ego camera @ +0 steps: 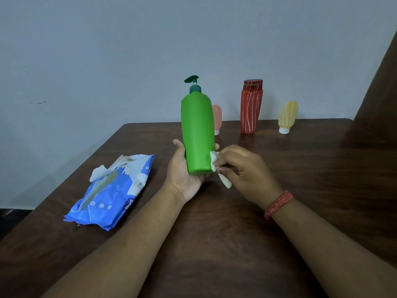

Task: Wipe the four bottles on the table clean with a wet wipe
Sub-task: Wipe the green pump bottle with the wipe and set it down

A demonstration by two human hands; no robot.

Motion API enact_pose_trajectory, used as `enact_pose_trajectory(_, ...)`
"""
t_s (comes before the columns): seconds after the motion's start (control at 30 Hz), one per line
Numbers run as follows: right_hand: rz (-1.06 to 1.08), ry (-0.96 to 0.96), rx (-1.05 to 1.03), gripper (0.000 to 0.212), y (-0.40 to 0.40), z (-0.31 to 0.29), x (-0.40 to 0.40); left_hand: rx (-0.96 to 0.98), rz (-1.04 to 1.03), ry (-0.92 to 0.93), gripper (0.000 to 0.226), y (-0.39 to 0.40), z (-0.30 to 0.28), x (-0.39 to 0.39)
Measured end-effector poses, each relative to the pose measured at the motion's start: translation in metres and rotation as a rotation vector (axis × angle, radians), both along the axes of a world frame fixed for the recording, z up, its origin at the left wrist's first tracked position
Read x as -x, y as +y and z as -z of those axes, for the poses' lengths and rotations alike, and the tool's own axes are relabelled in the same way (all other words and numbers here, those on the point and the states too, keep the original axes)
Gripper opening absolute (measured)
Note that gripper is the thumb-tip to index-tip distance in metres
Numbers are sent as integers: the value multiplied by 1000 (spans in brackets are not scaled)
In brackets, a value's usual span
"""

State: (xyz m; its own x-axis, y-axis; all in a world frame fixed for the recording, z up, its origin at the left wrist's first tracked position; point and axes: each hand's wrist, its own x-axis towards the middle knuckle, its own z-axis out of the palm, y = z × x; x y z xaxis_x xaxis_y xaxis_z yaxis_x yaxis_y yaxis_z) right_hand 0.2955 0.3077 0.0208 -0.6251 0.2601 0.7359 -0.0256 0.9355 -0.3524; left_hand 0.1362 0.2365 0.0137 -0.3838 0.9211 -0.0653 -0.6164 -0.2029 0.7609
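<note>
Right hand: my right hand (242,168) pinches a crumpled wet wipe (214,161), fingers curled round it; a loose tail of the wipe hangs below the knuckles. A red thread band (278,204) sits on that wrist.

Left hand: my left hand (187,171) cradles the green pump bottle (197,130) from below and behind, thumb up its left side, fingertips showing past its right side. It holds the bottle clear of the table (214,233).

Contact: the wipe presses on the bottle's lower right flank, just above the base.

Key relation: the bottle's long axis runs near upright, pump (192,81) tilted a little away from me. It lies straight left of the wiping hand, touching. I judge the stroke has to travel up that axis, from base toward the pump, with the left hand turning the bottle to bring fresh faces round.

Wipe pack: a blue pack (111,190) lies flat on the table to the left, flap open, one sheet poking out.

Far row: a red bottle (251,106) stands upright near the back edge; a yellow bottle (286,117) stands on its white cap to its right; an orange bottle (217,119), cap down too, is partly hidden behind the green one.

Progress: first bottle in hand, I judge; the other three stand well apart from both hands. The right hand is nearer them.
</note>
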Motion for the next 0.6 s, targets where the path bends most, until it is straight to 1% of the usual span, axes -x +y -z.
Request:
enact_pose_trajectory(0.1,-3,119,192,12,-6,3,5,-4,44,-5,87,-1,0,1)
enact_pose_trajectory(0.23,90,218,428,15,-1,4,9,27,142,35,77,-4,-1,-3)
enact_pose_trajectory(0.33,78,305,591,21,9,2,5,64,197,66,71,-4,-3,-11)
enact_pose_trajectory(0.43,52,395,697,23,11,-6,3,107,185,69,66,-3,-2,-16)
enact_pose_trajectory(0.5,48,449,750,21,9,-11,2,138,155,112,66,-2,-2,-19)
enact_pose_trajectory(0.53,41,446,765,19,8,-11,1,159,120,140,66,-1,-2,-19)
enact_pose_trajectory(0.6,16,350,771,17,5,-6,2,184,27,174,67,2,-1,-17)
